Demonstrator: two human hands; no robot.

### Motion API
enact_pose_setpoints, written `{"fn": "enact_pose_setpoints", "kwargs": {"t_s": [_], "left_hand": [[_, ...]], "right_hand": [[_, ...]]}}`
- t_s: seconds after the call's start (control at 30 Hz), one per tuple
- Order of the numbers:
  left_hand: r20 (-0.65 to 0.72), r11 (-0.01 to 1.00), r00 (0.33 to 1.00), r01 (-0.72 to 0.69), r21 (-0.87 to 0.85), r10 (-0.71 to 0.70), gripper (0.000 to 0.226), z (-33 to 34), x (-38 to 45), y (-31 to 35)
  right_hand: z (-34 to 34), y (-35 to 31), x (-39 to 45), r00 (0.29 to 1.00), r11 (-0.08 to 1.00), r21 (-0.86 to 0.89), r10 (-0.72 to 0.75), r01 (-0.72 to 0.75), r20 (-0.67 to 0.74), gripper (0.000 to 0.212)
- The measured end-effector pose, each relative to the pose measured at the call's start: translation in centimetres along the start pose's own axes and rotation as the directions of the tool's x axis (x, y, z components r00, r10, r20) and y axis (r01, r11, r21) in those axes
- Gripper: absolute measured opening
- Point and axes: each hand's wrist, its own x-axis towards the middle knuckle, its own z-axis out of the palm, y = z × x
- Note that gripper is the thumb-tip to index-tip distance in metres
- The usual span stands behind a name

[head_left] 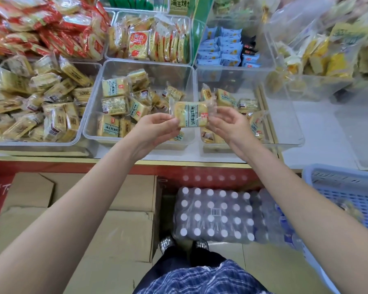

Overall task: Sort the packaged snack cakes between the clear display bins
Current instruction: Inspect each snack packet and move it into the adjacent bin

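Observation:
Both hands hold one yellow snack cake packet [190, 113] with a pale green label, lifted above the seam between two clear bins. My left hand [155, 128] pinches its left edge and my right hand [227, 122] pinches its right wrapper end. Below left, the middle clear bin [98, 90] holds several similar yellow packets [115, 88]. The right clear bin [285, 115] has a few yellow packets [225, 98] along its left side.
A left bin [79, 132] is piled with brownish-yellow packets. Behind stand bins of red packets [51, 28], orange-labelled packets [138, 43] and blue packets [225, 47]. Cardboard boxes [119, 230], a shrink-wrapped bottle pack [212, 215] and a blue basket [348, 187] sit below the counter.

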Motion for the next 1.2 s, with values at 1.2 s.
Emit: {"fn": "enact_pose_setpoints", "kwargs": {"t_s": [1.2], "left_hand": [[-0.147,0.997,0.988,0.051,0.054,-0.043,0.030,0.2,-0.6,-0.9]], "right_hand": [[0.4,-0.4,-0.9,0.997,0.997,-0.026,-0.074,0.074,0.018,0.013]]}}
